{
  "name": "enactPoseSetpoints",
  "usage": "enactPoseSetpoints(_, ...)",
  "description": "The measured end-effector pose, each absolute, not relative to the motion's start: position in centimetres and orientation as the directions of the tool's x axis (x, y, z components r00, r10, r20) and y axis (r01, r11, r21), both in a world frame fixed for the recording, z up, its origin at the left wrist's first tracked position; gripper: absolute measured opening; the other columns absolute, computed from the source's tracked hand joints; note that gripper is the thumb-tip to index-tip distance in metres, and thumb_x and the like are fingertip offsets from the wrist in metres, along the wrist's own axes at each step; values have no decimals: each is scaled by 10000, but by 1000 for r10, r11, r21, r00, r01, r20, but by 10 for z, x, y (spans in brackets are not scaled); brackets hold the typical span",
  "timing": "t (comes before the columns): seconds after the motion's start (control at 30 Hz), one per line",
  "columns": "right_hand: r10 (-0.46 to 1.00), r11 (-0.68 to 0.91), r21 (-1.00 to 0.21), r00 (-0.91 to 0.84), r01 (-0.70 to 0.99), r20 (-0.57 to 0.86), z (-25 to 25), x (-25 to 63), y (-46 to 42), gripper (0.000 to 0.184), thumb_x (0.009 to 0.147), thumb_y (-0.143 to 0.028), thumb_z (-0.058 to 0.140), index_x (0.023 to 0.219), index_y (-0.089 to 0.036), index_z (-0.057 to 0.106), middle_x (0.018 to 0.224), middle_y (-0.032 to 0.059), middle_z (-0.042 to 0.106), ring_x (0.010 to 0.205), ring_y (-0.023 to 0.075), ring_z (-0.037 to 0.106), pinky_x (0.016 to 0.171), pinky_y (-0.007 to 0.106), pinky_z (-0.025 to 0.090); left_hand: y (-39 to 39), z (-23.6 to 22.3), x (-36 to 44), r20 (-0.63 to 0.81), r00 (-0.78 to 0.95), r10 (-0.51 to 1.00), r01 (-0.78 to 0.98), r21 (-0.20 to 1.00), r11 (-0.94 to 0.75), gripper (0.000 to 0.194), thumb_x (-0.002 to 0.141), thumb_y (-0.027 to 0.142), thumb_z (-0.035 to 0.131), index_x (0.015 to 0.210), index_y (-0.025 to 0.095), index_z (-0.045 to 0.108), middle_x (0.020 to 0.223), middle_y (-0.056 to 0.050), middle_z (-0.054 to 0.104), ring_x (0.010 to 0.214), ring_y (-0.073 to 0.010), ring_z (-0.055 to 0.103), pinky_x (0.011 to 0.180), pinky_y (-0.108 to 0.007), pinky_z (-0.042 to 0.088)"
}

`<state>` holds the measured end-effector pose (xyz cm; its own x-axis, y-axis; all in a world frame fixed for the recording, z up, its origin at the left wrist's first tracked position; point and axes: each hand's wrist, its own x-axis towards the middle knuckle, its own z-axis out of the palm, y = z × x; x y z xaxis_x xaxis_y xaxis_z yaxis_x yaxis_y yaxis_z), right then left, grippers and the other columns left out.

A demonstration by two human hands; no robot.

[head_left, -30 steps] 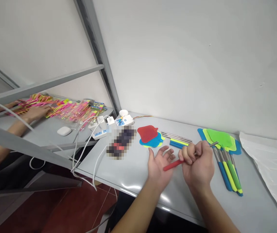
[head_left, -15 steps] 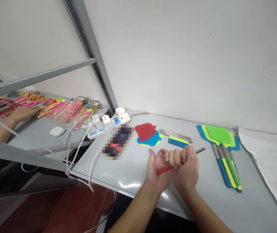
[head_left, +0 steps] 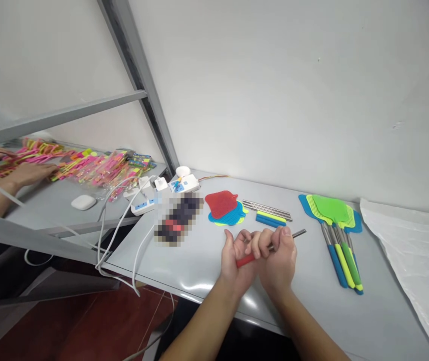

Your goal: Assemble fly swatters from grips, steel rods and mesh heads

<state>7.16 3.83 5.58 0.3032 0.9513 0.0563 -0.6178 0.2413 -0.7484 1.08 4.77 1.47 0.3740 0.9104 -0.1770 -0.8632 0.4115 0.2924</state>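
My left hand point(head_left: 233, 263) has its palm turned up and thumb raised, with a red handle grip point(head_left: 245, 260) lying across the palm under its partly curled fingers. Pressed close beside it, my right hand point(head_left: 279, 260) is closed around a thin metal rod point(head_left: 299, 233), whose end sticks out to the right. Rod and grip lie in one line; the join between them is hidden by my fingers. Just behind my hands are blue and yellow grips point(head_left: 270, 220) and several loose metal rods point(head_left: 267, 209). To their left lie red and blue fly swatter heads point(head_left: 221, 203), with yellow-green showing beneath.
Fly swatters with handles point(head_left: 337, 235) are stacked at the right, beside a white plastic sheet point(head_left: 398, 250). Power strips point(head_left: 143, 203) with white cables and a blurred-out object point(head_left: 180, 219) are at the left. Past the metal frame, another person's hands point(head_left: 30, 173) touch pink and yellow items.
The view has shifted slightly, so the table's contents appear a little farther left. My hands stay together on the grip and rod, with a slight shift of the fingers.
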Motion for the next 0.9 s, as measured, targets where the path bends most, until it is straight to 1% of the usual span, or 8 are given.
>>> enactPoseSetpoints(0.23,938,261,-742,343,-617,45,59,76,38,420,950,-422,386,598,-225,268,429,-90,328,374,100,380,495,290,406,48,16,16,-165,367,916,-829,389,402,522,861,689,390,744,195,510,568,22,411,679,-180,532,819,-401,455)
enactPoseSetpoints(0.37,914,249,-707,401,-662,-53,63,93,44,414,921,-465,433,627,-228,264,437,-103,274,373,89,289,398,236,317,44,21,16,-118,320,940,-731,600,325,610,846,741,326,825,180,565,735,-31,536,780,-191,552,829,-360,444)
enactPoseSetpoints(0.43,905,240,-693,415,-680,-95,64,104,47,415,912,-472,445,631,-226,264,445,-105,257,379,87,264,377,222,281,39,25,7,-54,231,971,-570,802,180,564,882,685,337,857,177,579,873,-56,573,821,-187,541,822,-334,428)
enactPoseSetpoints(0.5,897,247,-683,428,-688,-107,65,113,49,404,904,-452,466,632,-224,272,458,-104,257,384,82,254,370,215,259,33,30,-7,59,176,983,-257,966,-12,412,917,561,420,869,186,584,916,-52,576,828,-181,522,808,-313,410)
enactPoseSetpoints(0.53,895,254,-679,433,-689,-104,65,116,50,398,898,-437,482,633,-223,276,463,-105,256,386,79,250,369,212,253,30,32,-14,123,186,975,-83,991,-109,326,917,494,472,863,192,584,888,-40,573,822,-181,515,801,-307,403)
enactPoseSetpoints(0.6,899,260,-674,429,-692,-93,67,121,51,393,885,-412,509,630,-221,279,466,-106,252,389,75,245,370,209,250,24,38,-27,208,271,940,195,944,-265,199,903,393,534,867,204,587,861,-27,571,809,-182,509,782,-303,394)
enactPoseSetpoints(0.67,905,249,-668,414,-702,-99,68,123,52,394,884,-404,510,625,-220,277,460,-106,248,388,74,237,371,209,251,21,42,-35,252,359,899,349,857,-380,147,905,342,529,877,212,591,850,-26,577,795,-184,514,758,-305,390)
enactPoseSetpoints(0.9,924,169,-713,360,-681,-125,65,127,60,429,890,-451,494,620,-221,254,475,-107,242,390,65,245,382,206,267,22,39,-33,373,513,774,508,595,-623,159,927,269,444,907,212,591,819,-57,614,744,-198,524,721,-340,364)
